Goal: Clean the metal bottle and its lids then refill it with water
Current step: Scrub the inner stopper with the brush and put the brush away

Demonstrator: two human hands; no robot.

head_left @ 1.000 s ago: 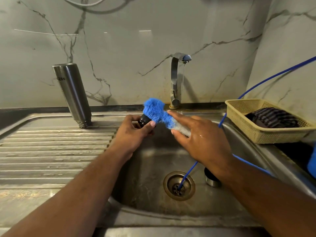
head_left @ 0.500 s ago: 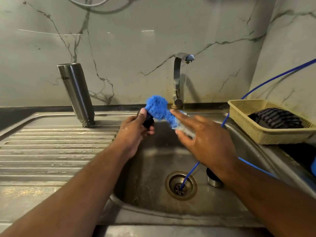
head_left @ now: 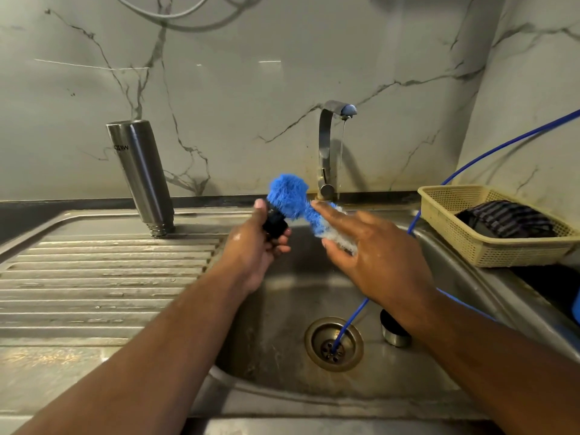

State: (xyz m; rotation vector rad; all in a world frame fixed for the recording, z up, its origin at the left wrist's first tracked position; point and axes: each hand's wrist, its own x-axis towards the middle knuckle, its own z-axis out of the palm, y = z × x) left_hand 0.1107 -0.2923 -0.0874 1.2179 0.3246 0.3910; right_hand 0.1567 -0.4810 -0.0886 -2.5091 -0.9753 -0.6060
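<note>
At frame centre the left hand [head_left: 254,249] grips a black lid [head_left: 274,222] against the blue brush [head_left: 288,193] held by the right hand [head_left: 376,255]. The bottle [head_left: 141,174] stands inverted at upper left. The tap [head_left: 326,152] trickles above. A second lid [head_left: 394,332] lies in the sink [head_left: 276,340], lower right.

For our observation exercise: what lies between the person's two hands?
Head view: the blue brush, its bristles against the black lid held by the left hand, its other end in the right hand.
</note>
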